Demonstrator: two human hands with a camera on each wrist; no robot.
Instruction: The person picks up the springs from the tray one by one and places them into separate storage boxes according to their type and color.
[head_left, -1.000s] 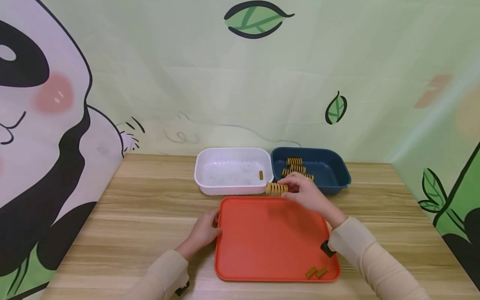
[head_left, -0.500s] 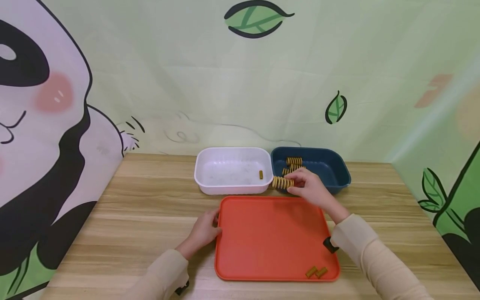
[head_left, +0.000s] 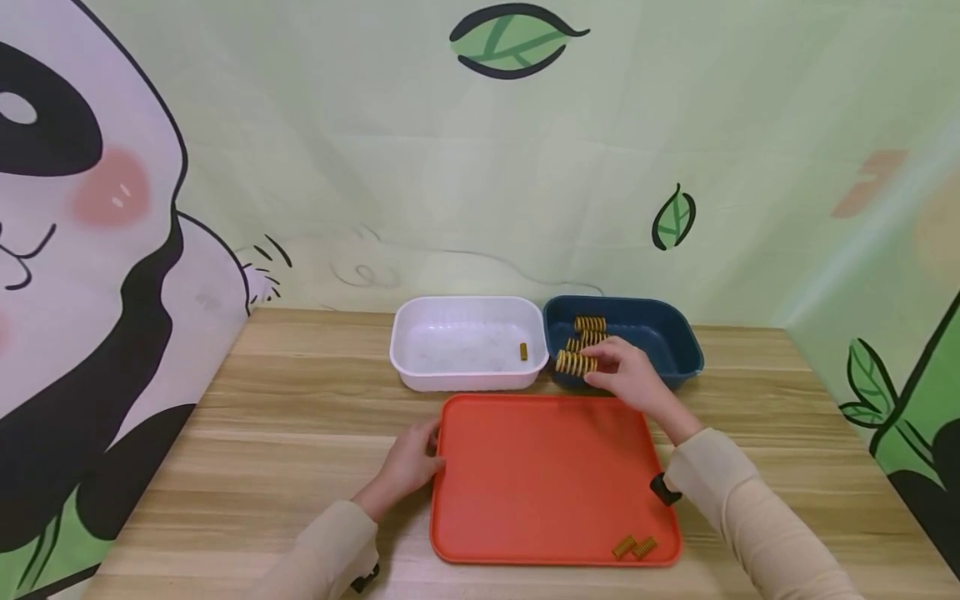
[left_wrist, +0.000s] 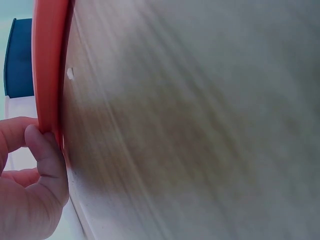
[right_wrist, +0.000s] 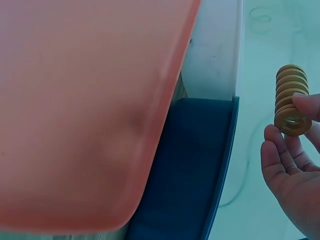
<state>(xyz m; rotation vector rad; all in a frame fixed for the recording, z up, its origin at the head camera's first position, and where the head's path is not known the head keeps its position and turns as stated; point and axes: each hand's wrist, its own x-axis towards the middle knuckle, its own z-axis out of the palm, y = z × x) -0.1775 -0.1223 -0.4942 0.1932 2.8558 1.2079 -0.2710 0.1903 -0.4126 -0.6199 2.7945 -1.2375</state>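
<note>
My right hand (head_left: 628,375) pinches a large yellow coil spring (head_left: 576,363) by one end, over the near edge of the dark blue bin (head_left: 667,367). In the right wrist view the spring (right_wrist: 291,100) shows its open end, with the thumb against its side. My left hand (head_left: 408,460) holds the left edge of the red tray (head_left: 547,475); in the left wrist view the thumb lies along the tray's side wall (left_wrist: 49,70). Two small springs (head_left: 634,547) lie in the tray's near right corner. Several larger springs (head_left: 591,323) sit in the blue bin, partly hidden by my right hand.
A white bin (head_left: 465,380) stands left against the blue one, with one small spring (head_left: 523,352) inside. Both bins are behind the tray, close to the printed backdrop (head_left: 360,167). Wooden tabletop (head_left: 300,400) extends on both sides.
My right hand has moved right with the large spring, from beside the white bin's corner to over the blue bin's near edge. The left hand and tray stay put.
</note>
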